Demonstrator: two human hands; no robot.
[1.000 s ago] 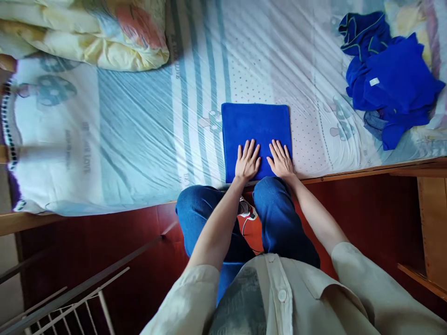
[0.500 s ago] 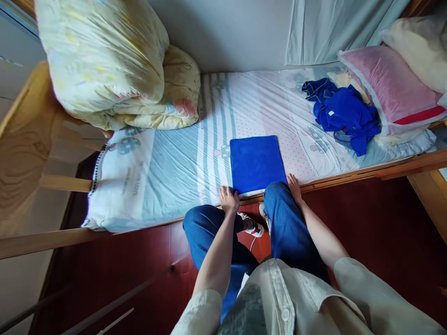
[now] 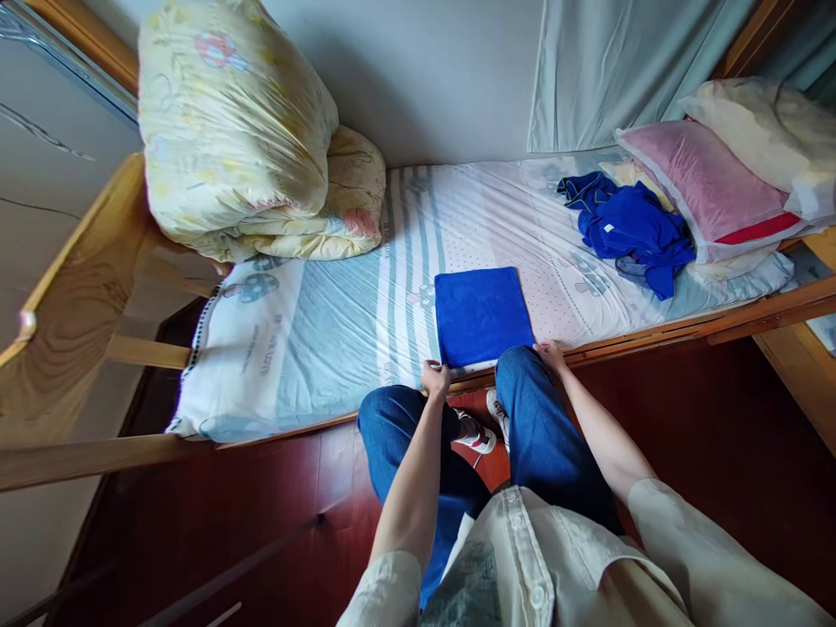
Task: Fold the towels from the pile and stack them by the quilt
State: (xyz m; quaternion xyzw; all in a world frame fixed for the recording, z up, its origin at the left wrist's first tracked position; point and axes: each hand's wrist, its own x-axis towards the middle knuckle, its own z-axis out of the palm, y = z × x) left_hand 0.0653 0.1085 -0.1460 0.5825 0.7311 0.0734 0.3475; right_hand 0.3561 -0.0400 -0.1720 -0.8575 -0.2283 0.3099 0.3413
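A flat blue square cloth (image 3: 483,315) lies smooth near the front edge of the bed, its surface like a towel. At its near left corner my left hand (image 3: 435,378) is closed, fingers curled and pinching the corner. My right hand (image 3: 550,354) pinches the near right corner between thumb and fingers, just beyond my right knee. Part of the cloth's near edge is hidden behind that knee. Beneath the cloth is a patterned bed sheet (image 3: 333,331) in white, blue and pink.
A bulky folded yellow quilt (image 3: 235,131) sits at the bed's left end beside a wooden headboard (image 3: 84,305). Rumpled blue clothing (image 3: 630,226) lies to the right, near a pink pillow (image 3: 709,174). The wooden bed rail (image 3: 653,333) runs along the front above the red floor.
My fingers, earlier spread flat beside the cloth's near corners, have curled in and closed on them. The view has shifted slightly; the cloth stays flat on the bed.
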